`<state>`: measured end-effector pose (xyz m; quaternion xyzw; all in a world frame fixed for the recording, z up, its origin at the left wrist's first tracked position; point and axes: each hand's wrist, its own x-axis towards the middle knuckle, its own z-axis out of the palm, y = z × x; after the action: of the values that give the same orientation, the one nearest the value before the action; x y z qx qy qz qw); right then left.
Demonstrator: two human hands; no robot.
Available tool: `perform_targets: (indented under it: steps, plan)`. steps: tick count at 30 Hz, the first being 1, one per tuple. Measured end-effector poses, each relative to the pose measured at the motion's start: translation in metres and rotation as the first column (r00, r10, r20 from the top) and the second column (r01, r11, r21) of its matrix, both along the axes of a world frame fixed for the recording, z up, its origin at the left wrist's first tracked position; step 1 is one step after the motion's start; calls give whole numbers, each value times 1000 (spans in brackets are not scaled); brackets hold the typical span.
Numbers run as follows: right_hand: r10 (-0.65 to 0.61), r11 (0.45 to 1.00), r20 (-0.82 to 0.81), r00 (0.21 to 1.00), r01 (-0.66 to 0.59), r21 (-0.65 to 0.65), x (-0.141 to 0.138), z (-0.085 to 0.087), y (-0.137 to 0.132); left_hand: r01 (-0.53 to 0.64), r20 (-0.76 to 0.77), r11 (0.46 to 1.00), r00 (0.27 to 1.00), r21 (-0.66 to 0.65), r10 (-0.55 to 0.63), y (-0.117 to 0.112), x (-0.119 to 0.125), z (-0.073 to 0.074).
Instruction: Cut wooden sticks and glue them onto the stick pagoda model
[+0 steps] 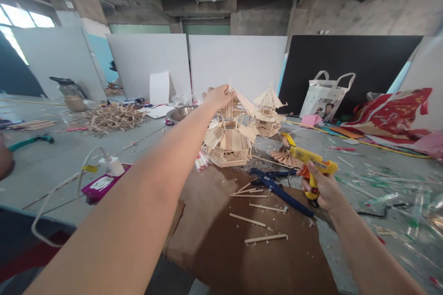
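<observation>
A model pavilion of thin wooden sticks (233, 145) stands at the middle of the table, with tiered, slatted roofs. My left hand (220, 97) reaches out to its top, fingers closed at the peak of the upper roof; the hand hides part of that roof. In my right hand (321, 186) is a yellow hot glue gun (313, 160), its nozzle pointing left toward the model. Below it lie blue-handled pliers (280, 190). Several loose sticks (266, 238) are spread over a brown sheet (211, 221). Behind, on the right, is a smaller stick tower (268, 113) with a pointed roof.
At left are a stick pile (112, 117), a bottle (71, 94) and a purple power strip (104, 186) with a white plug. A metal bowl (182, 114) sits behind my left forearm. Clear plastic scraps (391, 198), a white bag (323, 99) and red packaging (391, 110) occupy the right.
</observation>
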<state>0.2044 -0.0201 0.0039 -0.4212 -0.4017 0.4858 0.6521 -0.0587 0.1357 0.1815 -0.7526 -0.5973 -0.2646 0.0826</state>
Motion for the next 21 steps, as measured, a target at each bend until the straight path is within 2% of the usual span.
perform_targets:
  steps: [10, 15, 18, 21]
  plan:
    - [3, 1000, 6, 1000, -3, 10, 0, 0, -1, 9, -51, 1000, 999, 1, -9, -5, -9, -5]
    - [2, 1000, 0, 1000, -2, 26, 0, 1, -1, 15, -71, 998, 997, 58, -11, -24, -10, -7]
    - [14, 1000, 0, 1000, -14, 26, 1, 0, 0, 97, -142, 987, 987, 127, -78, -43, -13, -16]
    - [19, 1000, -5, 1000, -19, 22, 1, 0, 0, 160, -245, 978, 962, 134, -124, -55, -17, -30]
